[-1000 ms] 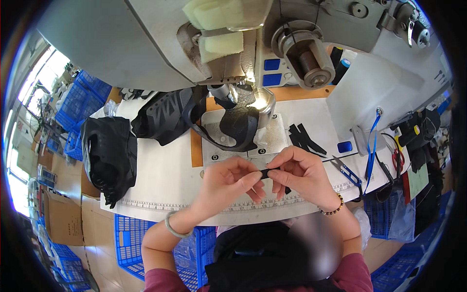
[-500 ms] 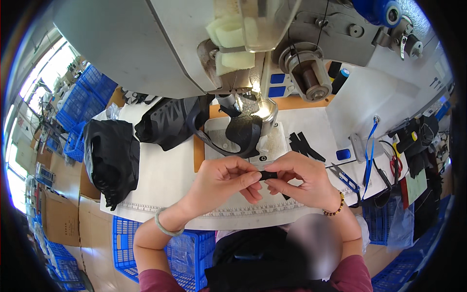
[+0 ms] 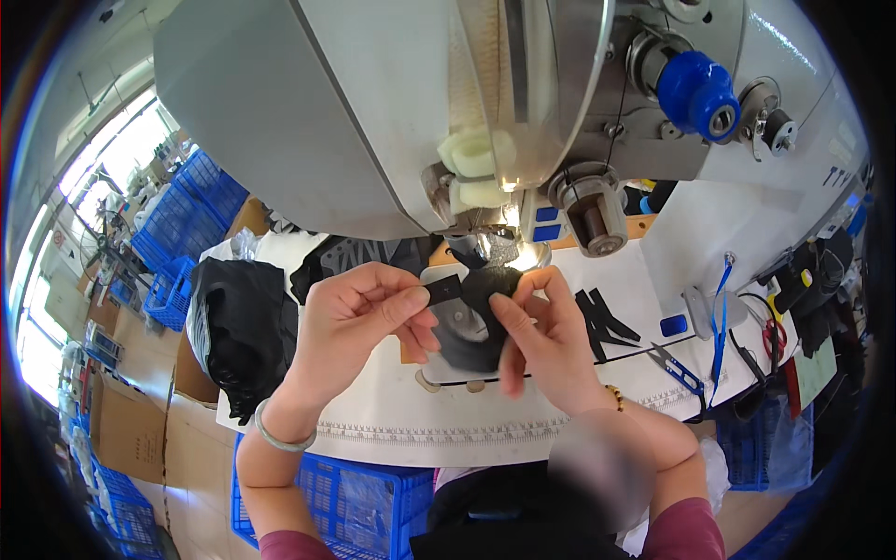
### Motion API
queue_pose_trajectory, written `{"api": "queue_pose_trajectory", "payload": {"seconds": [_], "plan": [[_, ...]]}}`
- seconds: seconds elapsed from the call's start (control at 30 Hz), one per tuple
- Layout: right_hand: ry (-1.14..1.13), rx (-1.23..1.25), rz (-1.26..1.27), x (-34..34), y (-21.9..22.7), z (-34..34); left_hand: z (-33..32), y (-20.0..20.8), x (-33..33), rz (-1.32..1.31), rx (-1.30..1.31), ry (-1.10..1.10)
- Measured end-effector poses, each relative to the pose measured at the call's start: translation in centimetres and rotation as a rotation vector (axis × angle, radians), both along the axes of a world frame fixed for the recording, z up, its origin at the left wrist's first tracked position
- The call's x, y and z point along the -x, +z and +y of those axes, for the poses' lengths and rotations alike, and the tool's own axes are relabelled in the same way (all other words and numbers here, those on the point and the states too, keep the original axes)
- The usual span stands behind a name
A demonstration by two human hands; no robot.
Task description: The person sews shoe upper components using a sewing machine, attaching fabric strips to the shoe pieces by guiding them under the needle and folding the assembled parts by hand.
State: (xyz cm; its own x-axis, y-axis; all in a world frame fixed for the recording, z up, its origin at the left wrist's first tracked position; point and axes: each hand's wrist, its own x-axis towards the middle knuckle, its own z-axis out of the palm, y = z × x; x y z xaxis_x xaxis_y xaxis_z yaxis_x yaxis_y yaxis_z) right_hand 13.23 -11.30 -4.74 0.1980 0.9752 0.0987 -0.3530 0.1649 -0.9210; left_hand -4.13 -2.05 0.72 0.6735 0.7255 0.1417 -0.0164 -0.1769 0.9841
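Note:
Between the thumb and fingers of my left hand (image 3: 359, 322) is a short black fabric strip (image 3: 445, 290), its free end pointing right. My right hand (image 3: 551, 345) pinches the edge of a black shoe upper (image 3: 471, 355) at the sewing machine head (image 3: 495, 219). The upper curves around an opening, through which the machine's metal plate shows. The strip's tip is close to the upper; I cannot tell if they touch. Several loose black strips (image 3: 597, 327) lie right of my right hand. A dark upper with a cut-out pattern (image 3: 373, 254) lies behind my left hand.
Black shoe uppers (image 3: 243, 322) are heaped at the table's left. Blue-handled thread snips (image 3: 677, 369) lie at the right, beside a blue cord (image 3: 719, 317). A measuring tape (image 3: 420, 436) runs along the front edge. Below stands a blue crate (image 3: 345, 499).
My hands have separated; the left carries the black strip leftward and up. My right hand has gone from the strip to the shoe upper, which is now drawn nearer. The view has shifted.

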Motion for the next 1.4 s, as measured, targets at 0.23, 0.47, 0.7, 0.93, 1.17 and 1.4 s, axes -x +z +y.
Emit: {"api": "queue_pose_trajectory", "payload": {"seconds": [0.23,0.47,0.7,0.93,1.17,1.4], "plan": [[-0.237,-0.194,-0.296,0.0,-3.1,1.4,0.8,0.7,-2.7,0.145,0.045,-0.089],[-0.244,-0.194,-0.395,-0.2,-3.0,1.1,2.3,-0.5,-4.0,0.182,0.116,-0.056],[-0.426,-0.318,-0.782,-0.2,-3.6,1.0,2.4,0.1,-4.2,0.181,0.188,-0.068],[-0.494,-0.35,-0.941,-0.1,-3.5,1.1,3.0,0.0,-4.3,0.262,0.198,-0.061],[-0.514,-0.366,-0.947,-0.2,-3.7,1.2,3.8,-1.1,-4.3,0.263,0.088,-0.147],[-0.503,-0.365,-0.983,-0.4,-3.6,1.1,4.0,-1.2,-4.5,0.185,0.047,-0.152]]}}
